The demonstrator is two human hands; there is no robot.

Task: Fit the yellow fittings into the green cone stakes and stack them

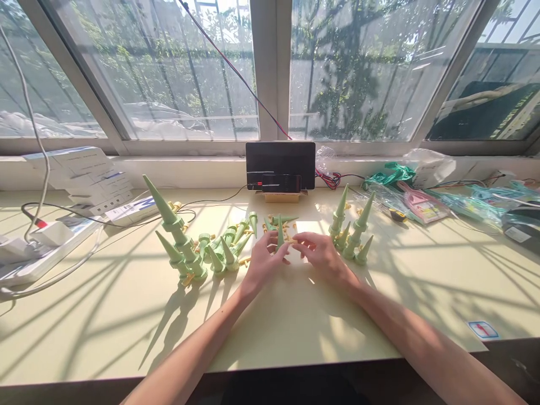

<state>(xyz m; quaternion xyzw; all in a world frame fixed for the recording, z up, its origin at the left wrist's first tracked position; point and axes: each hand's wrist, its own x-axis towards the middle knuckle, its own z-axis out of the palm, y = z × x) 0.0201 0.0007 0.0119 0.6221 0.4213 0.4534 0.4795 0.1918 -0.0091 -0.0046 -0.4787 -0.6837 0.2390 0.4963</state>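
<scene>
My left hand [265,260] grips a green plastic cone spike [280,233] that stands point up between its fingers. My right hand [321,254] pinches a small yellow part [291,239] against the base of that spike. Both hands meet over the pale yellow desk [270,332]. To the left lies a pile of green spikes [219,247], some stacked into tall towers [172,225]. To the right stands a smaller group of stacked spikes [352,230]. Loose yellow pieces [244,261] lie among the spikes.
A dark tablet with a phone on a wooden stand [280,169] is at the back centre. A power strip with cables [42,242] and paper boxes [84,174] sit at the left. Plastic bags and packets [422,197] lie at the back right. Windows run behind.
</scene>
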